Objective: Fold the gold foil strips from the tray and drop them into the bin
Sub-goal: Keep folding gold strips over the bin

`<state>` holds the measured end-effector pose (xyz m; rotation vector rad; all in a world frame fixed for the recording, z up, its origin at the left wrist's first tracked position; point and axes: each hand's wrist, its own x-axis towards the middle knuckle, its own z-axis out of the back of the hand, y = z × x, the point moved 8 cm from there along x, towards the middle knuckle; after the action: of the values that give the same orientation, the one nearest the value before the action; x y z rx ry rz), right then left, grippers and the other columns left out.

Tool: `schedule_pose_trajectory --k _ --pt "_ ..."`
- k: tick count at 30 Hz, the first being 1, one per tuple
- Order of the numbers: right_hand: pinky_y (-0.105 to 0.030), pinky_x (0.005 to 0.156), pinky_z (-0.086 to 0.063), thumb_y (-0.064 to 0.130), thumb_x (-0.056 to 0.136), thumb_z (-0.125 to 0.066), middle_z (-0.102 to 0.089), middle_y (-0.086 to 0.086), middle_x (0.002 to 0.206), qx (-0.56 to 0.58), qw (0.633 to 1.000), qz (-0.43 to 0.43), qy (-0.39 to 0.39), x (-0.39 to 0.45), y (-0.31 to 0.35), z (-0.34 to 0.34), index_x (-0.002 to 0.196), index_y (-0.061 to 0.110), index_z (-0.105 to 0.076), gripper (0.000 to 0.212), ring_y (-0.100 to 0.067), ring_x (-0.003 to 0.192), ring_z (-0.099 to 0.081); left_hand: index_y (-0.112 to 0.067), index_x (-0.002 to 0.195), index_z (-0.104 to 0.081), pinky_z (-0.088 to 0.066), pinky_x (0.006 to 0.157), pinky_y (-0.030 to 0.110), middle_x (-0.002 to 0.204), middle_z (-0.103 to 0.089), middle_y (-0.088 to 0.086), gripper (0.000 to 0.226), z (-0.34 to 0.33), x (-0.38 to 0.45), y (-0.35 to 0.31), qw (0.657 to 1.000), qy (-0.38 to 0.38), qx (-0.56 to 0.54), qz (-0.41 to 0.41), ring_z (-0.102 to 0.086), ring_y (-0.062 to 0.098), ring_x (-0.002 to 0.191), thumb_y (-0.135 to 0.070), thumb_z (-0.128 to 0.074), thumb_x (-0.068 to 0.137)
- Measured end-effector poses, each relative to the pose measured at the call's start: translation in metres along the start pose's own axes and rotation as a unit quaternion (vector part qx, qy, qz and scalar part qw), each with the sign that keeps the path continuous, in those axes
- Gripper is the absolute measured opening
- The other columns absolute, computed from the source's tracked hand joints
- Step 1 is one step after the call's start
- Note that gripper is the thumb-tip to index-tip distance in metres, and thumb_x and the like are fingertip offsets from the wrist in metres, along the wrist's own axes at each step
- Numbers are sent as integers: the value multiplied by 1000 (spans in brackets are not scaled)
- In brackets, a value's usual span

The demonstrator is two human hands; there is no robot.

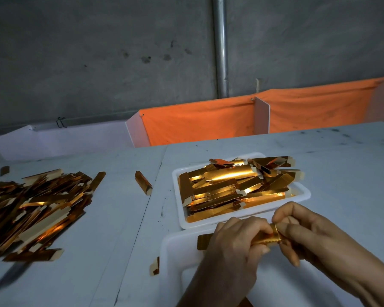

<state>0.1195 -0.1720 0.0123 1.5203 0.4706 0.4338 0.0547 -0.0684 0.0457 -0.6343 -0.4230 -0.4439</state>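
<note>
A white tray (pixel 302 197) in the middle of the table holds a heap of gold foil strips (pixel 231 187). Just in front of it, above a white bin (pixel 175 251), both hands hold one gold foil strip (pixel 267 237). My left hand (pixel 235 242) grips its left part, and the strip's left end sticks out past my knuckles. My right hand (pixel 302 229) pinches its right end between thumb and fingers. The bin's inside is mostly hidden by my arms.
A large loose pile of gold strips (pixel 36 209) covers the table's left side. Single strips lie at the table seam (pixel 143 182) and beside the bin's left edge (pixel 155 267). An orange cloth barrier (pixel 197 120) and grey wall stand behind the table.
</note>
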Motion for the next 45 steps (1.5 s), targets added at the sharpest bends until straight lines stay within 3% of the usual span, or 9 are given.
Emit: schedule_pose_trajectory --k 5,11,15,18,26,30,34,39,45 --pt "-21 48 -42 -5 89 -52 -45 -14 57 -16 999 48 -21 0 6 5 82 12 -63 22 -21 45 -45 -25 100 -62 -41 75 12 97 -69 -11 27 7 2 -10 990 -92 92 -49 -48 4 101 -23 -68 74" --pt "-24 46 -43 11 80 -59 -47 -16 59 58 998 35 14 -2 9 -2 82 9 -65 6 -22 47 -47 -31 119 -56 -29 85 0 125 -57 -14 28 2 2 -1 999 13 -20 33 -35 -24 98 -29 -53 91" --pt "-25 42 -42 8 80 -67 -42 -13 59 171 984 14 50 -7 11 -5 88 2 -67 11 -21 43 -44 -57 103 -49 -38 83 1 115 -58 -25 25 7 0 6 985 19 -148 93 -47 -14 105 -38 -55 88" --pt "-24 42 -42 28 61 -88 -40 -11 59 188 980 15 62 -9 11 -6 93 0 -67 47 -19 42 -42 -67 96 -47 -39 84 1 106 -59 -34 31 7 -1 5 976 30 -190 107 -49 -15 106 -39 -57 86" --pt "-21 42 -42 37 48 -94 -40 -8 56 170 984 34 51 -9 14 -6 89 1 -69 59 -16 42 -43 -57 100 -53 -46 96 21 111 -64 -27 27 6 -1 6 959 33 -254 121 -56 -6 109 -36 -60 83" --pt "-20 45 -42 20 76 -75 -40 -8 55 104 993 45 22 -7 16 -5 82 4 -69 18 -16 44 -43 -50 104 -54 -47 97 27 112 -65 -23 26 3 -1 9 953 40 -267 139 -58 -3 108 -37 -60 82" --pt "-21 45 -42 16 76 -64 -41 -8 54 115 993 20 20 -8 10 -5 80 5 -69 13 -18 43 -44 -51 104 -51 -45 92 17 110 -64 -27 26 2 -2 11 951 42 -267 149 -57 -6 107 -38 -59 82" --pt "-23 46 -41 46 46 -92 -41 -11 54 97 995 -10 12 -8 1 -2 68 6 -62 55 -19 44 -44 -47 99 -47 -44 89 9 112 -65 -21 24 -3 -1 9 951 65 -263 150 -58 -7 105 -30 -58 87" --pt "-23 47 -43 46 41 -94 -43 -11 57 128 991 -14 23 -9 3 -3 70 3 -61 62 -21 46 -46 -48 98 -47 -42 87 8 98 -64 -31 24 -3 -1 10 947 72 -273 151 -57 -9 102 -34 -60 84"
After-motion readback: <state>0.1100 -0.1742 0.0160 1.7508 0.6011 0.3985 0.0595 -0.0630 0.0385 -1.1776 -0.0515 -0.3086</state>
